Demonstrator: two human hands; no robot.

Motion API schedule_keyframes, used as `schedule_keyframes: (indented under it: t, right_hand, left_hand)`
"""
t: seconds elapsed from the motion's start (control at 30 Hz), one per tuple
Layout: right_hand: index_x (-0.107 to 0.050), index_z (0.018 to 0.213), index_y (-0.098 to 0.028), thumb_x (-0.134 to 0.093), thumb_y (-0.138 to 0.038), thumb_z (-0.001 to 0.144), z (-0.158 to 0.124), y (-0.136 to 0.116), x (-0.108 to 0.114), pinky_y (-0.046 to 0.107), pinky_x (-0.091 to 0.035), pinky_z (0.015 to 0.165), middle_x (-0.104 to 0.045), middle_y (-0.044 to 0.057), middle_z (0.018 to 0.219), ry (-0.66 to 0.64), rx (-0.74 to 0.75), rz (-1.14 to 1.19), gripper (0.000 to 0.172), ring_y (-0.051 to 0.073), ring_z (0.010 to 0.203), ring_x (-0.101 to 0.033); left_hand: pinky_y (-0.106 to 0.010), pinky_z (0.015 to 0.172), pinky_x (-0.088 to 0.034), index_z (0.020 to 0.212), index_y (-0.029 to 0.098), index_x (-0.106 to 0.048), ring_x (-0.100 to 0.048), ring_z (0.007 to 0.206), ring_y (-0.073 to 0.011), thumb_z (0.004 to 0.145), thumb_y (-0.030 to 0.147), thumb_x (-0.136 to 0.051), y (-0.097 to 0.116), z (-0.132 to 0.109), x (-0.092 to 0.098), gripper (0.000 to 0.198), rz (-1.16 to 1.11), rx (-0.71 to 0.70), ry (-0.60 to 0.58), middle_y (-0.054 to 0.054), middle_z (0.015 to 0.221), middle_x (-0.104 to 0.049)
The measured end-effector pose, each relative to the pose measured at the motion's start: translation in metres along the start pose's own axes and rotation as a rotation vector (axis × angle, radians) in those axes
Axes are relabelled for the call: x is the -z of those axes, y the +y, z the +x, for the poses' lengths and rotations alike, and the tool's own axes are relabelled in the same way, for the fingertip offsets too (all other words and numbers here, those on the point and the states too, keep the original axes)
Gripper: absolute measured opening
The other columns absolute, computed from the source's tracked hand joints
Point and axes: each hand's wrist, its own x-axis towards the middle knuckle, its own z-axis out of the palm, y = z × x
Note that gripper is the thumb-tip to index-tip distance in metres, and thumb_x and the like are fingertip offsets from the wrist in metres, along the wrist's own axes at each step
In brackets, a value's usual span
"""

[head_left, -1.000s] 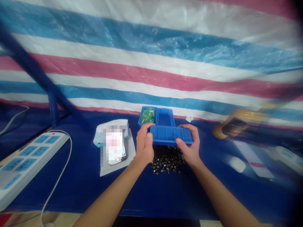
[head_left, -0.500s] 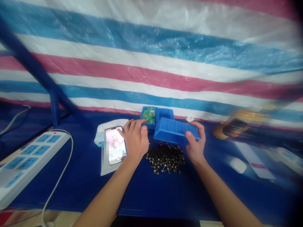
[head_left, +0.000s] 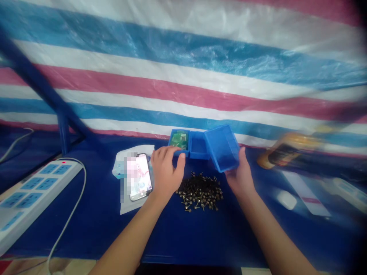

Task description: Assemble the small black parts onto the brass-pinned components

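My right hand (head_left: 239, 173) grips a blue plastic bin (head_left: 222, 148) by its right side, tilted with its open top facing me; nothing shows inside it. Below lies a heap of small dark screws (head_left: 200, 193) with metallic heads. My left hand (head_left: 168, 168) hovers beside the smartphone (head_left: 140, 177), thumb and fingers apart, holding nothing. Behind the hands stand two more blue bins: the left bin (head_left: 183, 154) contains green packets (head_left: 180, 139), and the middle bin (head_left: 199, 147) is partly covered by the lifted one.
The phone rests on a white plastic bag (head_left: 132, 208). At left lies a white power strip (head_left: 31, 187) with a cable (head_left: 73, 214). On the right are a blurred bottle (head_left: 283, 151), a white earbud-like case (head_left: 286, 199) and a pale strip (head_left: 306, 194). A striped sheet (head_left: 183, 76) hangs behind.
The bin in my right hand has turned from upside down to open side toward me, its far end raised. My left hand stays near the phone, its fingers slightly shifted.
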Motion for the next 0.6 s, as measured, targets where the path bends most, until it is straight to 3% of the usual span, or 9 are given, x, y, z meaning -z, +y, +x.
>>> schedule_keyframes:
  t: [0.17, 0.3, 0.47, 0.6]
  right_hand:
    - [-0.062, 0.101, -0.025, -0.076, -0.039, 0.075, 0.016, 0.002, 0.015, 0.04, -0.062, 0.079, -0.071, 0.002, 0.1, 0.124, -0.148, 0.04, 0.032, 0.021, 0.092, -0.069]
    - [-0.062, 0.1, -0.026, -0.073, -0.037, 0.078, 0.028, 0.009, 0.023, 0.037, -0.062, 0.078, -0.071, 0.001, 0.104, 0.117, -0.158, 0.002, 0.027, 0.02, 0.095, -0.07]
    - [-0.064, 0.1, -0.027, -0.074, -0.041, 0.076, 0.038, 0.01, 0.027, 0.039, -0.061, 0.078, -0.071, 0.003, 0.103, 0.105, -0.236, -0.014, 0.03, 0.022, 0.096, -0.069]
    - [-0.065, 0.101, -0.028, -0.072, -0.047, 0.075, 0.042, 0.008, 0.026, 0.039, -0.057, 0.076, -0.07, 0.002, 0.102, 0.099, -0.233, -0.115, 0.034, 0.023, 0.095, -0.066]
  left_hand:
    - [-0.045, 0.097, -0.043, 0.099, 0.022, -0.065, -0.059, 0.105, -0.026, 0.091, 0.033, -0.056, 0.004, 0.006, 0.005, 0.016, -0.076, 0.011, 0.022, -0.006, 0.104, -0.067]
    - [-0.041, 0.091, -0.048, 0.102, 0.024, -0.065, -0.062, 0.101, -0.0241, 0.09, 0.03, -0.056, 0.009, -0.003, 0.035, 0.016, -0.155, 0.086, -0.004, -0.004, 0.105, -0.066]
    - [-0.048, 0.094, -0.044, 0.098, 0.027, -0.065, -0.058, 0.107, -0.0303, 0.087, 0.026, -0.055, 0.0, -0.05, 0.089, 0.016, 0.109, 0.131, 0.093, -0.006, 0.109, -0.062]
    - [-0.064, 0.101, -0.032, 0.097, 0.027, -0.068, -0.05, 0.114, -0.0395, 0.081, 0.03, -0.058, -0.019, -0.09, 0.116, 0.019, 0.405, 0.086, -0.058, -0.01, 0.124, -0.057]
